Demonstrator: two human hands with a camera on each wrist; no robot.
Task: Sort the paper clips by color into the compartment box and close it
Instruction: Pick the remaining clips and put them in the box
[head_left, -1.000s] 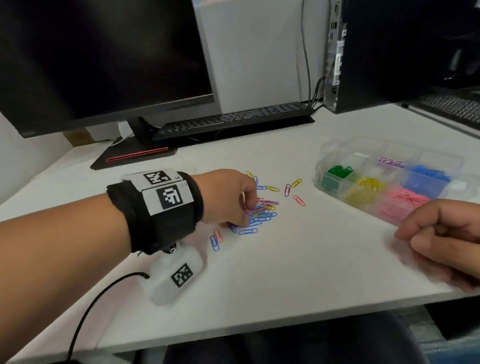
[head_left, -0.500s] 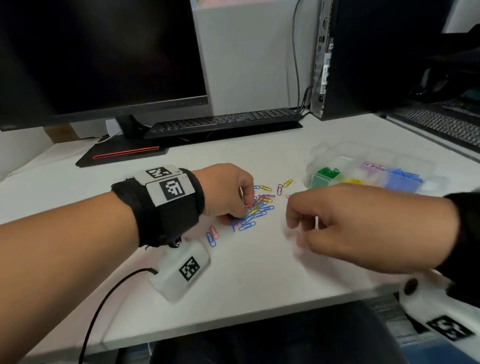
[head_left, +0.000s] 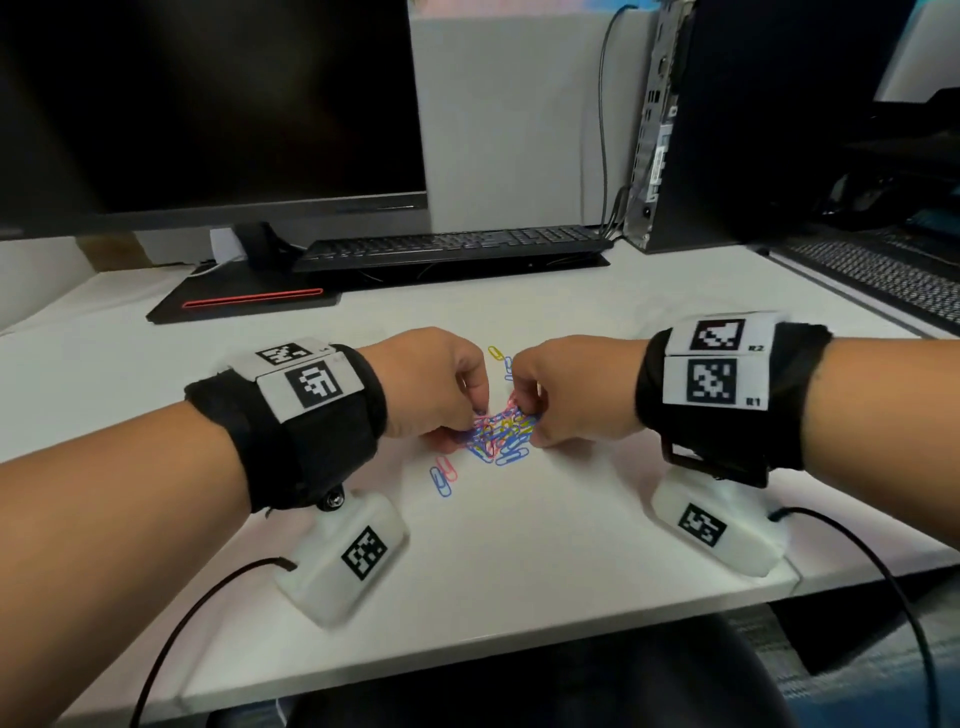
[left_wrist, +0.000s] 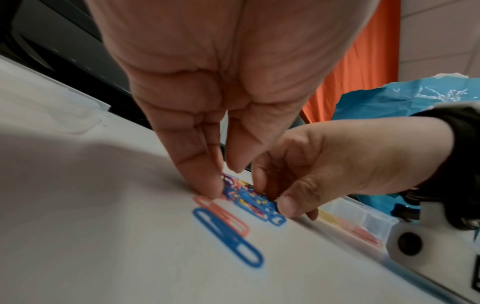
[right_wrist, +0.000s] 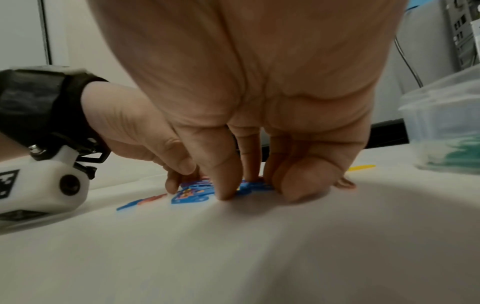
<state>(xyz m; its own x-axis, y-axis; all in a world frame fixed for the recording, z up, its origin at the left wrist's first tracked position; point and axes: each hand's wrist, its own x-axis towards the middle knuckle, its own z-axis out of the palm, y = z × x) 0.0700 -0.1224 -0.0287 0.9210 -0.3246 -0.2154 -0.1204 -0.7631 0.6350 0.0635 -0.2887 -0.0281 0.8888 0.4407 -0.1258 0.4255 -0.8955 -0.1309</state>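
Observation:
A tangled pile of coloured paper clips (head_left: 500, 435), mostly blue with pink and yellow, lies on the white table between my hands. My left hand (head_left: 480, 415) has its fingers curled down onto the pile's left edge (left_wrist: 223, 179). My right hand (head_left: 524, 421) pinches the pile's right side with thumb and curled fingers (right_wrist: 254, 191). A loose blue clip (left_wrist: 228, 238) and a pink clip (left_wrist: 223, 216) lie side by side just in front of the pile. The clear compartment box (right_wrist: 446, 127), with green clips in it, stands to the right, hidden in the head view.
A yellow clip (head_left: 496, 353) lies beyond the hands. Further back are a black keyboard (head_left: 452, 247), a monitor (head_left: 208, 104) on its stand and a PC tower (head_left: 727, 119). A second keyboard (head_left: 883, 280) sits at the far right. The table's front edge (head_left: 467, 670) is near my body.
My right hand has swept left from beside the box to the pile and now meets my left hand there. The left hand stayed on the pile. The box has left the head view.

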